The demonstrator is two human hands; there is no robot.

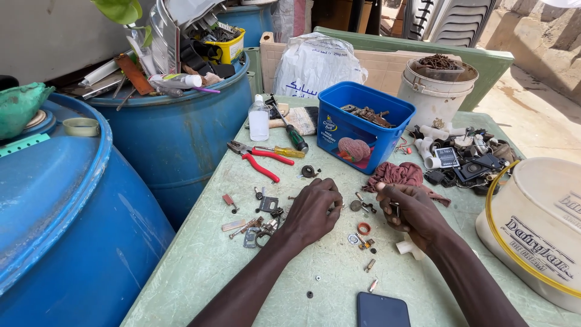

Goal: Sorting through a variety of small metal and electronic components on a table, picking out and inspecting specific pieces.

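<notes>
A: State the position of each hand.

B: The left hand (315,209) rests knuckles-up on the green surface (200,266), fingers curled down over small metal parts. Whether a part is pinched beneath them cannot be told; the palm hides it. The right hand (411,213) is raised slightly off the surface, fingers closed narrowly around a small metal piece (395,209), which stands upright between thumb and forefinger.

A: Where do the loose parts lie?

B: Between and just ahead of the two hands. An orange ring (364,228) lies near the right hand, with small screws and fittings scattered around it. A cluster of keys and brackets (257,230) lies just beside the left wrist. The spread layout likely keeps each piece separately visible for picking.

A: And the tools?

B: Red-handled pliers (257,158) and a yellow-handled screwdriver (279,151) lie farther back, well apart from the hands, next to a clear bottle (258,118). This placement appears to leave the near area for the small parts.

A: Other items?

B: A blue tub (363,124) holding rusty hardware stands behind the parts, a reddish rag (396,174) touching its front. A dark phone (381,310) lies face-up at the near edge. Blue barrels (72,224) stand at the left; a cream bucket (538,224) lies on its side at the right.
</notes>
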